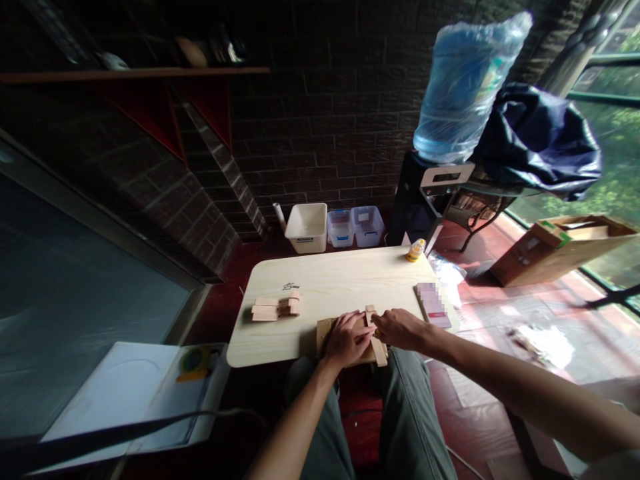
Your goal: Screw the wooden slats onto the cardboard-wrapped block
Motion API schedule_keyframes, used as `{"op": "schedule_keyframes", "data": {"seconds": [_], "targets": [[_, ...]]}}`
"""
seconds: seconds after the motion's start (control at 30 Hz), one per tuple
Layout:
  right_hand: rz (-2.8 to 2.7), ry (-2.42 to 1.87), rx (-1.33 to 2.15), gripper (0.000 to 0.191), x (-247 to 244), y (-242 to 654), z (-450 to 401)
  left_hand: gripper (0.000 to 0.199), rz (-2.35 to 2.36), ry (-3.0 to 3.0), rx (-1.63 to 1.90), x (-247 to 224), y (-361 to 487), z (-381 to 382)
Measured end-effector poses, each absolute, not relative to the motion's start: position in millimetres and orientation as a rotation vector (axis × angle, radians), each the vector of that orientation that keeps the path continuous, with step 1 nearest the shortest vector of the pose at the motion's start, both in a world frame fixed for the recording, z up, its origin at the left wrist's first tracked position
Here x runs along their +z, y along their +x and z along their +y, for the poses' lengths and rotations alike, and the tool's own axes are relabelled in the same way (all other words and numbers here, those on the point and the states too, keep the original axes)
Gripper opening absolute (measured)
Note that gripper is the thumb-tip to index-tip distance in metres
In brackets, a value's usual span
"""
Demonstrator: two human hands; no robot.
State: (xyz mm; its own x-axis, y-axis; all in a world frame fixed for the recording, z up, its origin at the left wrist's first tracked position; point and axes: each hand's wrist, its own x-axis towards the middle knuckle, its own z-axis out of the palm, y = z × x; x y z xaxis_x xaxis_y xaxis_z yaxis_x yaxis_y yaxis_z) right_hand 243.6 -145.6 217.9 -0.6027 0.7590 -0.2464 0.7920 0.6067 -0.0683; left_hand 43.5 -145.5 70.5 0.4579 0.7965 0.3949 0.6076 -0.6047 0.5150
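Observation:
My left hand [345, 340] lies with its fingers stretched out over a brown wooden piece [326, 327] at the table's near edge. My right hand [400, 325] is closed in a fist beside it, above a narrow wooden strip [379, 353] that crosses the right end of that piece. A bit of yellow shows under the right fingers, but what they hold is hidden. Several small wooden slats [265, 309] sit together on the left of the pale table [345, 277]. Small dark metal bits [290, 287] are scattered just behind them.
On the table's right stand a yellow-capped bottle [416, 250] and a phone [433, 305]. Plastic bins [307, 227] line the brick wall. A water dispenser [415, 193] and a cardboard box [555, 250] are at the right. A white open case [135, 393] lies at the left.

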Motion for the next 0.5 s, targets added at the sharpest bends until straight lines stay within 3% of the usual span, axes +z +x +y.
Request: {"op": "schedule_keyframes", "data": {"seconds": [0.5], "targets": [[2.662,1.198,-0.364,0.031,218.9,252.7,-143.1,0.019,1.173,2.291,0.848,74.1,40.1,-143.3]]}}
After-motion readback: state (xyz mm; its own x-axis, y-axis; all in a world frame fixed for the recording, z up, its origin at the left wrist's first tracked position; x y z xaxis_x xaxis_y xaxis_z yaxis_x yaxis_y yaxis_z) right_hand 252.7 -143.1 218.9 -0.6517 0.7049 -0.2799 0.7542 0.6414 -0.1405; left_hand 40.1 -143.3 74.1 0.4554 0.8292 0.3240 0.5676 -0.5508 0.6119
